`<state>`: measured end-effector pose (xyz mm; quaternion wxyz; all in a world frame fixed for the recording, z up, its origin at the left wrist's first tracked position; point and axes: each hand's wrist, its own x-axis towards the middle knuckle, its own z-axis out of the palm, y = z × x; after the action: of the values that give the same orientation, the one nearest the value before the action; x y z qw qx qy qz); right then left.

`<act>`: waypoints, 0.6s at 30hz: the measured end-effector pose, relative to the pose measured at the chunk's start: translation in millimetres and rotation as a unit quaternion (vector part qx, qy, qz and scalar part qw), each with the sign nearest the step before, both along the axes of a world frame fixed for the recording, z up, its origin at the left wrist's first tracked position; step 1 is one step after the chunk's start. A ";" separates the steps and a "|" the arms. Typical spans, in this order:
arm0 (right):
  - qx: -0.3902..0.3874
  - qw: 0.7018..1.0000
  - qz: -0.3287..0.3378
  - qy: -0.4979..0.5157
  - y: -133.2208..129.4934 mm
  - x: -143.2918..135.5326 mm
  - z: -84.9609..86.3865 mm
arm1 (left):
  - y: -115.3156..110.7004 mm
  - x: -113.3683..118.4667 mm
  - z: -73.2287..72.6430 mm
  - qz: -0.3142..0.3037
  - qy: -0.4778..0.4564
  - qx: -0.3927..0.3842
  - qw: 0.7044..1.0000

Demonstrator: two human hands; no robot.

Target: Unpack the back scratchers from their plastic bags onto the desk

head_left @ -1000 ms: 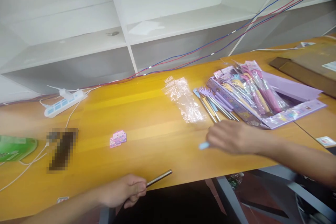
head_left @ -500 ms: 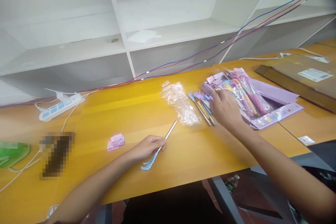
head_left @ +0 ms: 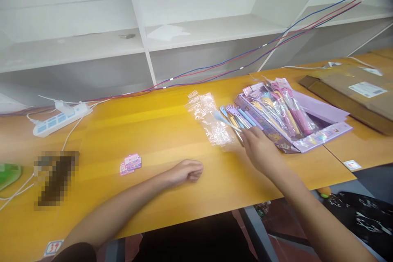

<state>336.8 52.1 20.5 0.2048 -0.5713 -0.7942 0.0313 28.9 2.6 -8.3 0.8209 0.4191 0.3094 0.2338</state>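
My left hand (head_left: 186, 172) rests on the yellow table with its fingers curled and nothing visible in it. My right hand (head_left: 257, 145) grips the blue claw-ended stick (head_left: 222, 118) by its metal end, the claw pointing up and left over the clear plastic bags (head_left: 208, 116). Just beyond that hand lies a row of claw sticks with purple, blue and yellow parts (head_left: 238, 115). An open purple box (head_left: 325, 136) holding wrapped sticks (head_left: 288, 110) is to the right of them. Small pink cards (head_left: 131, 164) lie left of my left hand.
A white power strip (head_left: 61, 119) with cables sits at the back left, a green object (head_left: 9, 175) at the left edge. At the right lies a flat cardboard box (head_left: 353, 94). White shelving (head_left: 196, 32) and blue and red cables run behind the table.
The blue claw stick has left my left hand, which is now curled. My right hand has come back from the row of sticks and a blue stick is in it.
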 end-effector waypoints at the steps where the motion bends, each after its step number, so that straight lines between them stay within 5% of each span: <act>1: 0.028 0.998 -0.043 -0.026 11.1 6.0 -2.8 | -0.6 -0.6 -2.2 0.000 0.016 0.025 1.000; 5: 0.090 0.981 -0.123 -0.118 39.0 9.8 -18.9 | -3.1 -4.0 -0.4 -0.027 0.108 0.129 0.985; 12: 0.126 0.966 -0.099 -0.203 53.3 10.2 -43.0 | -5.5 -4.4 -1.6 -0.039 0.127 0.189 0.973; 18: 0.128 0.973 -0.102 -0.165 50.9 8.8 -36.7 | -4.2 -4.5 -2.7 -0.041 0.122 0.198 0.972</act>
<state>345.6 103.1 -16.2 0.1443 -0.6159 -0.7517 -0.1865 24.4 -1.6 -11.0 0.6864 0.6114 0.3371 0.2036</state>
